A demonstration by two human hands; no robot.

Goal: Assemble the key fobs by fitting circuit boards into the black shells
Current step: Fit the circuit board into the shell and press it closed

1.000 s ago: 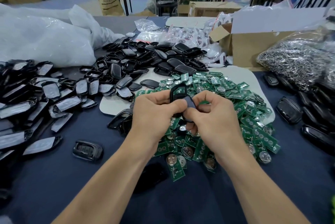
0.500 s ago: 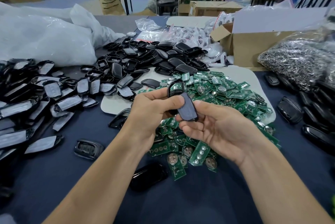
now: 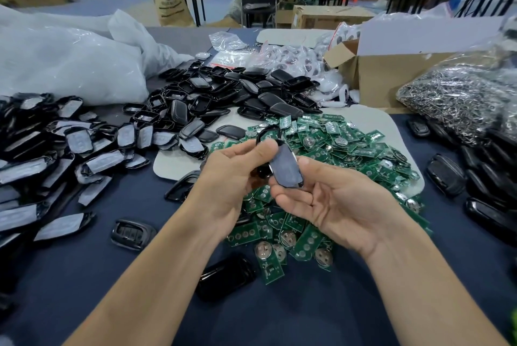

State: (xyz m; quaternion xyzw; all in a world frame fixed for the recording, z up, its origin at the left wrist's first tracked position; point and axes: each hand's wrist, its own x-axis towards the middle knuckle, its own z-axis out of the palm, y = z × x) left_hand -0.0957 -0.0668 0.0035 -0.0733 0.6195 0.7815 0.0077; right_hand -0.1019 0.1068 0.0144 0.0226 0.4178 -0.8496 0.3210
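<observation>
on blue table point(image 3: 279, 317): heap of green boards point(image 3: 349, 144), pile of black shells point(image 3: 223, 93) beyond. just above the boards, left hand point(image 3: 226, 177) gripping a frame point(image 3: 267, 133) with curled thumb and fingers. right hand point(image 3: 335, 205) pinching grey-faced cover point(image 3: 285, 166), tilted, against the frame.
</observation>
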